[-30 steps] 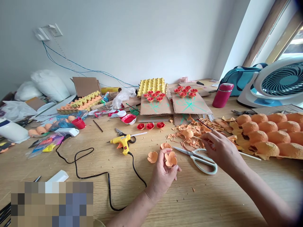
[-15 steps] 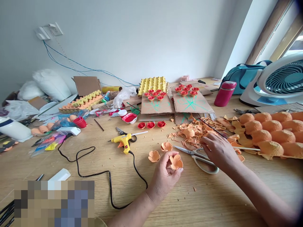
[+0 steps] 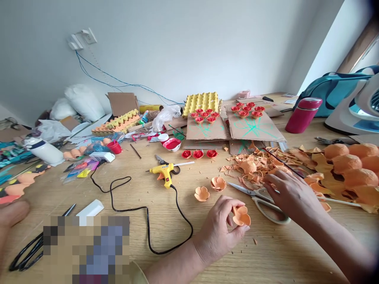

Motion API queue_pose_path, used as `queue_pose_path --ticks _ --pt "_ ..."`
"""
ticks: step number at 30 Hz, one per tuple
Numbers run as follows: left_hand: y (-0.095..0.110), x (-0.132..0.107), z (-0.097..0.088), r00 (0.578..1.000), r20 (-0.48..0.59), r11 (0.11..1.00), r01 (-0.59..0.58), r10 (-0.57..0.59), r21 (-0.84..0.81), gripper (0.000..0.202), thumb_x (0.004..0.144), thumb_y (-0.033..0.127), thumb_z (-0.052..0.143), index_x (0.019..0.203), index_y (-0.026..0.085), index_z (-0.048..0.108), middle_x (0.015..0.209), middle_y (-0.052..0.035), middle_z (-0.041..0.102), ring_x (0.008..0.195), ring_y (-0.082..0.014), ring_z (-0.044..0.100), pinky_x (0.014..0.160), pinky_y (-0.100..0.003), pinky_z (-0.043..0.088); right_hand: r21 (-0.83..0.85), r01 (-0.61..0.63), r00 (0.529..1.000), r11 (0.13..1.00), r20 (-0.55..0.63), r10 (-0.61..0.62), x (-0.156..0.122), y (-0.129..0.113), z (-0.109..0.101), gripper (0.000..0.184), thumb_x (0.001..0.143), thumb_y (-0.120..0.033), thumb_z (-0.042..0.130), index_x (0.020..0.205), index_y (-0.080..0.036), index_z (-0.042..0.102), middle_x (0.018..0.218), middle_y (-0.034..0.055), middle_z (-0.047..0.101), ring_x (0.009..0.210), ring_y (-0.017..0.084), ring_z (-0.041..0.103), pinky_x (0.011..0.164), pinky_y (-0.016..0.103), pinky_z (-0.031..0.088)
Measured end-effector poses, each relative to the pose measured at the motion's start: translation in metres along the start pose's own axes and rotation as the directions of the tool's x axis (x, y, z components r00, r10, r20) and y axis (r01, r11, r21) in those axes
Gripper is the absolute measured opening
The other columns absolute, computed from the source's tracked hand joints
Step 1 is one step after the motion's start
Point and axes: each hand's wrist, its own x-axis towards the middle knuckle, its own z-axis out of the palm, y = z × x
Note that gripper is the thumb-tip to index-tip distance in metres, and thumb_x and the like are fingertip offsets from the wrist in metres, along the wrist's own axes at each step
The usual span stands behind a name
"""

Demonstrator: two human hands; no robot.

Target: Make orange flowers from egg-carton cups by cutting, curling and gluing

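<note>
My left hand (image 3: 220,225) is closed around the side of an orange egg-carton flower cup (image 3: 242,215), its petals turned up. Two similar flower cups, one single (image 3: 201,193) and one that looks layered (image 3: 218,184), sit on the table beyond that hand. Over the near edge of a pile of orange carton scraps (image 3: 247,165) is my right hand (image 3: 291,193), fingers curled together; what they hold, if anything, is hidden. White-handled scissors (image 3: 268,201) lie just left of and partly beneath it. A thin dark stick (image 3: 281,162) rests across the scraps behind the right hand.
A yellow glue gun (image 3: 164,171) with a black cord lies left of centre. Red paper-pulp roses (image 3: 198,154) and a bowl of red paint (image 3: 172,144) stand behind it. Orange egg cartons (image 3: 355,173) are at right. Another person's hand (image 3: 13,213) shows at far left.
The view has swung left, so things sit further right in the picture. My left hand keeps the flower cup, now slightly nearer me. Another person's hand has come into view at left.
</note>
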Motion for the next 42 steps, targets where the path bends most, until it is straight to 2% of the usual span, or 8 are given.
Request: queue_pose_path --ticks 10,22,26,29,32,33,37,42 --pt "-0.001 0.0 -0.005 0.991 -0.035 0.969 -0.118 0.128 0.218 0.039 0.077 0.01 0.079 0.111 0.02 0.061 0.103 -0.0073 0.069 0.095 -0.0249 0.063 0.088 -0.039 0.052 0.157 0.061 0.996 0.986 -0.077 -0.05 0.002 -0.033 -0.011 0.034 0.103 -0.033 0.041 0.086 -0.02 0.067 0.075 0.0058 0.065 0.066 0.022 0.062 0.063 0.035 0.045" --pt "-0.002 -0.004 -0.02 0.988 0.011 0.851 -0.138 0.153 0.506 0.025 0.081 0.016 0.079 0.102 0.022 0.067 0.114 -0.0088 0.072 0.104 -0.03 0.062 0.093 -0.047 0.049 0.207 0.095 0.995 0.974 -0.047 -0.087 0.004 -0.044 -0.013 0.029 0.104 -0.027 0.044 0.086 -0.021 0.066 0.077 0.004 0.068 0.07 0.02 0.066 0.065 0.031 0.044" --pt "0.003 0.007 -0.045 0.961 -0.072 0.758 -0.163 0.267 0.632 0.016 0.09 0.022 0.068 0.106 0.023 0.067 0.112 -0.0093 0.072 0.103 -0.0289 0.063 0.094 -0.045 0.048 0.198 0.098 0.994 0.975 -0.058 -0.088 0.005 -0.045 -0.015 0.031 0.104 -0.028 0.042 0.085 -0.021 0.065 0.077 0.0042 0.068 0.07 0.02 0.066 0.065 0.031 0.044" --pt "0.005 0.02 -0.087 0.936 -0.267 0.595 0.082 0.23 0.8 0.015 0.095 0.021 0.058 0.109 0.021 0.065 0.113 -0.0118 0.071 0.106 -0.0305 0.063 0.094 -0.044 0.047 0.195 0.106 0.993 0.975 -0.075 -0.092 0.005 -0.045 -0.015 0.032 0.104 -0.028 0.041 0.084 -0.021 0.064 0.076 0.0042 0.068 0.068 0.021 0.065 0.065 0.032 0.044" --pt "-0.001 0.027 -0.127 0.846 -0.528 0.328 0.522 -0.079 0.787 0.027 0.097 0.032 0.055 0.12 0.019 0.058 0.121 -0.0167 0.068 0.117 -0.0359 0.061 0.094 -0.046 0.047 0.21 0.115 0.992 0.971 -0.081 -0.1 0.005 -0.046 -0.014 0.029 0.103 -0.027 0.043 0.085 -0.021 0.065 0.076 0.0039 0.068 0.068 0.021 0.065 0.064 0.032 0.044" --pt "-0.005 0.027 -0.135 0.81 -0.571 0.292 0.582 -0.133 0.759 0.029 0.097 0.035 0.056 0.12 0.016 0.057 0.117 -0.0198 0.069 0.114 -0.039 0.063 0.09 -0.048 0.048 0.216 0.115 0.992 0.97 -0.079 -0.101 0.005 -0.046 -0.014 0.029 0.103 -0.026 0.044 0.085 -0.02 0.066 0.077 0.0039 0.068 0.067 0.021 0.065 0.063 0.031 0.044" --pt "-0.026 0.025 -0.148 0.745 -0.596 0.275 0.665 -0.298 0.694 0.029 0.092 0.038 0.063 0.107 0.014 0.058 0.088 -0.0178 0.076 0.084 -0.0391 0.074 0.069 -0.042 0.051 0.225 0.103 0.994 0.969 -0.063 -0.09 0.003 -0.047 -0.012 0.027 0.101 -0.024 0.045 0.088 -0.02 0.068 0.078 0.0043 0.069 0.066 0.02 0.065 0.062 0.031 0.045" --pt "-0.043 0.026 -0.151 0.695 -0.63 0.317 0.719 -0.348 0.618 0.026 0.092 0.033 0.062 0.111 0.018 0.053 0.089 -0.0118 0.078 0.085 -0.0335 0.076 0.064 -0.034 0.049 0.242 0.1 0.995 0.965 -0.051 -0.091 0.004 -0.049 -0.013 0.027 0.101 -0.025 0.045 0.087 -0.02 0.067 0.078 0.0045 0.068 0.068 0.02 0.065 0.061 0.03 0.045"
